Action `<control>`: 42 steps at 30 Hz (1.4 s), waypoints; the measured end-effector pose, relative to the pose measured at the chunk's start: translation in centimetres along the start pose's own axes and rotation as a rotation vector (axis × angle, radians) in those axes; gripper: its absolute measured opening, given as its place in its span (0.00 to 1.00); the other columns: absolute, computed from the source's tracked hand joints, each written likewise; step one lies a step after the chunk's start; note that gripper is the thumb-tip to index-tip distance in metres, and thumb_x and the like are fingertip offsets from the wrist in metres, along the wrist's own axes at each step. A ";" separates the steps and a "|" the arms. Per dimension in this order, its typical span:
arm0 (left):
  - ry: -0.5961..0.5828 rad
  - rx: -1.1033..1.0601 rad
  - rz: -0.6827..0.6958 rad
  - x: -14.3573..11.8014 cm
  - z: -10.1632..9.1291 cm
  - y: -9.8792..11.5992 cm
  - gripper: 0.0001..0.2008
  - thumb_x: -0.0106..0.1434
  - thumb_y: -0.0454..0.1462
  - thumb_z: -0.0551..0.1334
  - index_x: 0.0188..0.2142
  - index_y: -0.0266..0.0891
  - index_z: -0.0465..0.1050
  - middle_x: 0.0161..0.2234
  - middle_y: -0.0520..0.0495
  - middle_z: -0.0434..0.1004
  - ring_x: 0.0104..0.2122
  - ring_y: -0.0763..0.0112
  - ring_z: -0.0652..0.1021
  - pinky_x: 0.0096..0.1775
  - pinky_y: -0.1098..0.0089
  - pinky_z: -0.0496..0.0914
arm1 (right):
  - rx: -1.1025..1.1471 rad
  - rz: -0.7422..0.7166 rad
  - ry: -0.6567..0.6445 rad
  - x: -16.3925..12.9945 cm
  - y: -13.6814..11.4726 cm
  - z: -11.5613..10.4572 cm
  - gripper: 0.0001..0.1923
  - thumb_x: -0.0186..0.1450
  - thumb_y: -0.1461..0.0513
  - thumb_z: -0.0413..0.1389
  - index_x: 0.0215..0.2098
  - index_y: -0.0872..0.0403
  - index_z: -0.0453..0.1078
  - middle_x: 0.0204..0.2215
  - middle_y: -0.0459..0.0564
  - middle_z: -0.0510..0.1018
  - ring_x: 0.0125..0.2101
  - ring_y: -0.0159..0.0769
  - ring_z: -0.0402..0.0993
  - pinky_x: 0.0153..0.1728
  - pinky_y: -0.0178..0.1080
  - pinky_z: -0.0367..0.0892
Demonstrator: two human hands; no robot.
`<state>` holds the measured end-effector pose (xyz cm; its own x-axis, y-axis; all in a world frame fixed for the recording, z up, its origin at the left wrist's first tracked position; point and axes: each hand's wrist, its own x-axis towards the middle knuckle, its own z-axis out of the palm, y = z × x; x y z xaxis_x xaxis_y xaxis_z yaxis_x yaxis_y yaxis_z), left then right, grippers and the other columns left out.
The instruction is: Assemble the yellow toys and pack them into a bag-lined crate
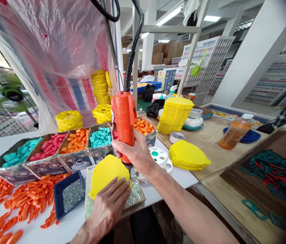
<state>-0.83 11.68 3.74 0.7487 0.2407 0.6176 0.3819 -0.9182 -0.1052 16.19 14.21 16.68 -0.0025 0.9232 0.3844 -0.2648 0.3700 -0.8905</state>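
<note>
My right hand point(135, 152) grips the lower body of an orange electric screwdriver point(124, 118) that hangs upright from a black cable. Its tip points down at the right edge of a yellow plastic plate point(106, 173). My left hand point(109, 205) lies flat on that plate, pressing it onto a shiny pad at the table's front edge. A white round part point(161, 158) with a green spot sits just behind my right hand.
A blue tray of small screws point(69, 196) lies left of the plate, with loose orange parts point(28, 203) beyond it. Cardboard bins point(56, 149) hold teal, pink and orange pieces. Yellow plate stacks point(188, 155) and an orange bottle point(234, 132) stand to the right.
</note>
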 end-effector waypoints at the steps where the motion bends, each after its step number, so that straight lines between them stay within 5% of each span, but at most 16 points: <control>1: 0.003 -0.020 -0.005 0.2 -0.1 0.2 0.16 0.68 0.26 0.56 0.50 0.37 0.76 0.51 0.46 0.85 0.51 0.61 0.83 0.54 0.58 0.79 | -0.004 0.006 0.000 -0.1 0.1 0.1 0.16 0.59 0.53 0.67 0.34 0.52 0.66 0.21 0.38 0.71 0.20 0.28 0.68 0.21 0.32 0.64; 6: 0.066 -0.212 -0.129 0.3 -1.5 0.7 0.12 0.68 0.27 0.59 0.47 0.39 0.76 0.44 0.46 0.88 0.47 0.66 0.85 0.53 0.64 0.79 | -0.062 0.022 0.057 -0.7 0.6 0.5 0.17 0.59 0.52 0.68 0.32 0.53 0.67 0.20 0.40 0.72 0.19 0.29 0.68 0.20 0.33 0.65; 10: 0.117 -0.149 -0.430 -2.9 -4.7 -2.4 0.10 0.69 0.30 0.59 0.46 0.40 0.76 0.42 0.43 0.86 0.44 0.67 0.84 0.49 0.67 0.79 | -0.092 -0.002 0.066 -0.7 0.7 0.1 0.17 0.60 0.52 0.67 0.31 0.53 0.68 0.21 0.41 0.73 0.19 0.29 0.68 0.20 0.34 0.66; 13: -0.237 0.102 -0.780 -6.6 -7.7 -5.9 0.10 0.71 0.36 0.57 0.45 0.40 0.78 0.45 0.41 0.85 0.46 0.61 0.83 0.49 0.62 0.78 | -0.075 -0.006 0.045 -0.5 0.7 0.0 0.16 0.60 0.53 0.67 0.31 0.52 0.68 0.20 0.41 0.72 0.19 0.30 0.68 0.20 0.35 0.66; 15: -0.408 0.161 -0.871 -8.5 -8.9 -7.6 0.10 0.68 0.36 0.60 0.44 0.39 0.79 0.45 0.39 0.84 0.46 0.54 0.83 0.46 0.59 0.78 | -0.069 -0.011 0.042 -0.3 0.8 0.1 0.16 0.60 0.53 0.67 0.32 0.52 0.68 0.20 0.41 0.72 0.19 0.30 0.68 0.20 0.35 0.66; 19: -0.582 0.132 -0.860 -9.9 -8.3 -8.8 0.11 0.60 0.33 0.66 0.43 0.40 0.80 0.40 0.41 0.83 0.44 0.52 0.82 0.44 0.59 0.76 | -0.072 -0.004 0.045 -0.2 1.3 0.8 0.17 0.59 0.52 0.68 0.30 0.53 0.68 0.20 0.42 0.73 0.19 0.30 0.68 0.20 0.34 0.66; 24: -0.659 0.088 -0.842 -9.4 -6.2 -9.1 0.08 0.63 0.32 0.60 0.33 0.41 0.79 0.37 0.42 0.81 0.43 0.55 0.81 0.42 0.63 0.73 | -0.080 0.025 0.032 -0.5 1.4 1.1 0.17 0.60 0.52 0.67 0.32 0.53 0.68 0.20 0.42 0.74 0.19 0.30 0.68 0.21 0.34 0.67; 35: -0.520 0.001 -0.942 -9.9 -7.5 -8.8 0.17 0.74 0.41 0.46 0.39 0.42 0.72 0.38 0.42 0.83 0.39 0.58 0.84 0.40 0.63 0.74 | -0.068 0.025 0.027 -0.6 1.6 0.7 0.17 0.60 0.52 0.67 0.30 0.53 0.67 0.20 0.41 0.73 0.20 0.29 0.69 0.22 0.34 0.67; 42: -0.415 -0.103 -0.978 -10.3 -7.9 -8.6 0.16 0.73 0.41 0.46 0.39 0.43 0.70 0.33 0.46 0.83 0.33 0.62 0.84 0.36 0.67 0.74 | -0.055 0.042 0.028 -0.6 1.6 1.2 0.17 0.60 0.52 0.68 0.31 0.53 0.67 0.20 0.41 0.73 0.20 0.28 0.68 0.22 0.33 0.66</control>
<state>-16.06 14.58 4.41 0.2747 0.9580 0.0821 0.8836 -0.2852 0.3713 14.59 14.15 15.38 0.0142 0.9404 0.3398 -0.2115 0.3350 -0.9182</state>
